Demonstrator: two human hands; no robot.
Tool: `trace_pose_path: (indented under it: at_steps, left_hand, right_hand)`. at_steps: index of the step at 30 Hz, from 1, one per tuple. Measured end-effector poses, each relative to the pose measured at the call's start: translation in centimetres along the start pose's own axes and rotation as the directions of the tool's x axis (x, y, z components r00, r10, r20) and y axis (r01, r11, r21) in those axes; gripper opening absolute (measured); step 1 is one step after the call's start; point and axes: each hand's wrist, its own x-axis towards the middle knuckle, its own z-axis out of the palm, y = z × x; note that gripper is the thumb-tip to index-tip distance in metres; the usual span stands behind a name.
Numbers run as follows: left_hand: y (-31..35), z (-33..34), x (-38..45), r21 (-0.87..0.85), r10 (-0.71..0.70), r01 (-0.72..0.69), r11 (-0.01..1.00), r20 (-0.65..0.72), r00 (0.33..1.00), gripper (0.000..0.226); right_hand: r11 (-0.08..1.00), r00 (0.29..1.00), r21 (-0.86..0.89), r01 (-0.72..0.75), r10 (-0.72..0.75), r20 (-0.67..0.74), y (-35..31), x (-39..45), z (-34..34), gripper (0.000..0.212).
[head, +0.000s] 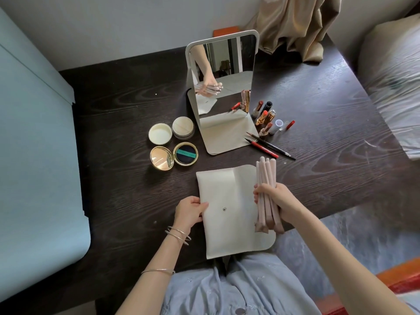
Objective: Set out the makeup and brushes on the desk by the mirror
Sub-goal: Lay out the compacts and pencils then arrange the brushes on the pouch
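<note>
A cream pouch (229, 196) lies open on the dark wooden desk (118, 123), its flap hanging over the near edge. My left hand (189, 211) pinches the pouch's left edge. My right hand (278, 201) grips a bundle of several pale pink brushes (266, 176), handles pointing toward the mirror, bristle ends toward me. The white standing mirror (223, 71) is at the desk's middle. Left of it are an open powder jar (183, 128), its lid (160, 134) and an open gold compact (173, 155). Lipsticks (264, 119) and two pencils (270, 145) lie to its right.
A light blue board (34, 144) borders the desk on the left. A beige cloth (295, 26) hangs at the back right. A bed with pale bedding (395, 83) sits to the right. An orange object (223, 32) peeks out behind the mirror.
</note>
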Motion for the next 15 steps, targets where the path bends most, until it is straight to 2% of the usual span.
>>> trace_pose_path:
  at_steps: [2, 3, 5, 6, 8, 10, 12, 14, 15]
  left_hand:
    - [0.1, 0.1, -0.2, 0.064, 0.064, -0.063, 0.996, -0.01, 0.998, 0.031]
    - [0.2, 0.1, -0.5, 0.167, 0.132, -0.124, 0.978, -0.04, 0.99, 0.034]
    - [0.2, 0.3, -1.1, 0.438, 0.336, -0.253, 0.863, -0.124, 0.934, 0.041]
    - [0.3, 0.4, -1.5, 0.546, 0.459, -0.316, 0.776, -0.145, 0.876, 0.045]
    - [0.6, 0.8, -2.3, 0.71, 0.687, -0.444, 0.547, -0.078, 0.722, 0.053]
    - [1.2, 1.2, -2.5, 0.797, 0.855, -0.559, 0.228, 0.111, 0.507, 0.068]
    - [2.2, 1.8, -2.7, 0.802, 0.874, -0.586, -0.115, 0.362, 0.324, 0.081]
    - [3.3, 2.3, -2.7, 0.734, 0.78, -0.554, -0.393, 0.585, 0.223, 0.082]
    - [3.7, 2.6, -2.5, 0.691, 0.729, -0.551, -0.468, 0.654, 0.201, 0.081]
  right_hand:
    - [0.998, 0.998, 0.043, -0.041, 0.04, 0.042, 0.1, -0.2, -0.1, 0.005]
    - [0.996, 0.997, 0.073, -0.056, 0.052, 0.056, 0.2, -0.3, 0.0, 0.005]
    - [0.992, 0.993, 0.101, -0.077, 0.068, 0.093, 0.5, -0.3, 0.2, 0.005]
    - [0.993, 0.989, 0.08, -0.083, 0.073, 0.125, 0.6, -0.4, 0.3, 0.005]
    - [0.995, 0.975, 0.005, -0.096, 0.093, 0.204, 0.6, -0.6, 0.9, 0.005]
    - [0.989, 0.95, -0.094, -0.111, 0.134, 0.284, 0.3, -0.8, 1.6, 0.006]
    - [0.967, 0.919, -0.24, -0.081, 0.165, 0.357, -0.1, -1.0, 2.5, 0.007]
    - [0.935, 0.889, -0.355, -0.001, 0.163, 0.429, -0.2, -0.9, 3.4, 0.009]
    - [0.908, 0.882, -0.418, 0.028, 0.175, 0.438, -0.3, -0.8, 3.8, 0.01]
